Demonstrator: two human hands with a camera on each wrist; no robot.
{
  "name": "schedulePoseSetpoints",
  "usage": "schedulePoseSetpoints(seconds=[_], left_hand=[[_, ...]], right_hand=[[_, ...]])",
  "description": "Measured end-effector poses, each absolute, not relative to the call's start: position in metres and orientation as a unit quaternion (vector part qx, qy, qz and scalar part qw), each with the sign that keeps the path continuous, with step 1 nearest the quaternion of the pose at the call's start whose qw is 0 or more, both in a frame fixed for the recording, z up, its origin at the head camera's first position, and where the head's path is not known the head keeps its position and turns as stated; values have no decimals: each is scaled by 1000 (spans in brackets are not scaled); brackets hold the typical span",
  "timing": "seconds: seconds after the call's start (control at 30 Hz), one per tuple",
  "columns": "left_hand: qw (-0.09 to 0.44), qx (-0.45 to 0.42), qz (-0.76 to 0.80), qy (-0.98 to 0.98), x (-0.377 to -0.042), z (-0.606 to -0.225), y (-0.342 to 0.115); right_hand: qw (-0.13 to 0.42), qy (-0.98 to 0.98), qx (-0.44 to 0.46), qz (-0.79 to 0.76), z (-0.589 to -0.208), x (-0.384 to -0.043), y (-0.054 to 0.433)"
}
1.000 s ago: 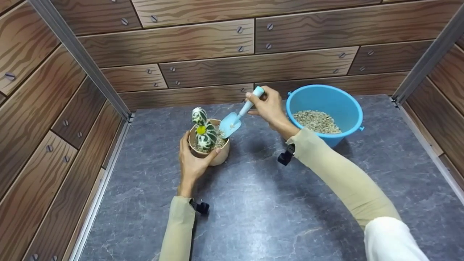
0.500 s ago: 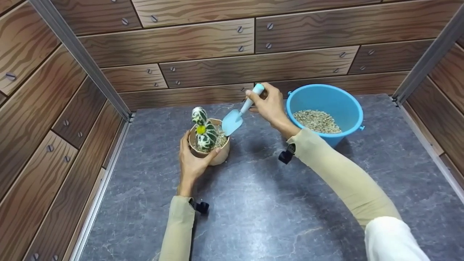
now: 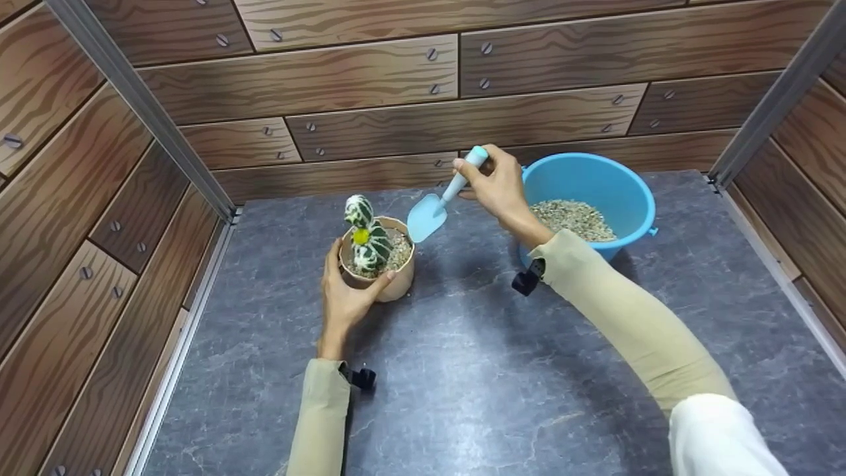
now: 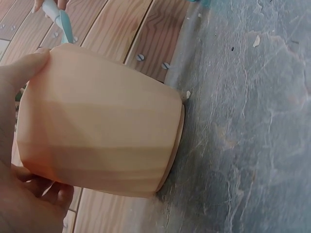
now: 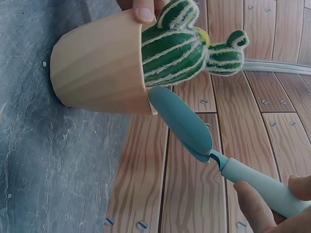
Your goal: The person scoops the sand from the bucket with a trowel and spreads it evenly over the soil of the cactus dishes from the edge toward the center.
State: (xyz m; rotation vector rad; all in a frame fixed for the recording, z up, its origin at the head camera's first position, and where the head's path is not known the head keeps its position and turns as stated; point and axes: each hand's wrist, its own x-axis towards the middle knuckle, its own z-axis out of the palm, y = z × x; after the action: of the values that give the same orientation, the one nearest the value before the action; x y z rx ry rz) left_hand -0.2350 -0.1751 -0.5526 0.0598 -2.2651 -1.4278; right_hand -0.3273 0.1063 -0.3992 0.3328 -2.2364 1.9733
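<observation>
A green cactus (image 3: 371,251) with white stripes and a yellow flower stands in a beige pot (image 4: 102,121), with tan gravel (image 3: 400,250) around its base. My left hand (image 3: 345,297) grips the pot from the near left, thumb at the rim and fingers around the far side. In my right hand (image 3: 497,185) is a light blue trowel (image 3: 428,217), pinched by its pale handle (image 5: 262,187). The blade slants down, its tip right at the pot's right rim; no gravel shows on it.
A blue bucket (image 3: 644,228) partly filled with gravel (image 3: 574,219) stands to the right, behind my right forearm. Wood-patterned walls (image 3: 370,73) enclose the grey marbled surface (image 3: 462,370). A few stray grains lie near the pot.
The trowel has risen and drawn back from inside the pot to its rim, and the bit of gravel on its blade is gone. My left hand keeps its grip on the pot.
</observation>
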Motion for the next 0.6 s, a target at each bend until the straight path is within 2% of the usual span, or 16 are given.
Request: schedulePoseSetpoints(seconds=[0.33, 0.6], left_hand=[[224, 23, -511, -830, -231, -547, -175], [278, -37, -487, -827, -226, -536, -173]], right_hand=[[67, -714, 99, 690, -385, -327, 121], [78, -690, 74, 716, -366, -331, 138]])
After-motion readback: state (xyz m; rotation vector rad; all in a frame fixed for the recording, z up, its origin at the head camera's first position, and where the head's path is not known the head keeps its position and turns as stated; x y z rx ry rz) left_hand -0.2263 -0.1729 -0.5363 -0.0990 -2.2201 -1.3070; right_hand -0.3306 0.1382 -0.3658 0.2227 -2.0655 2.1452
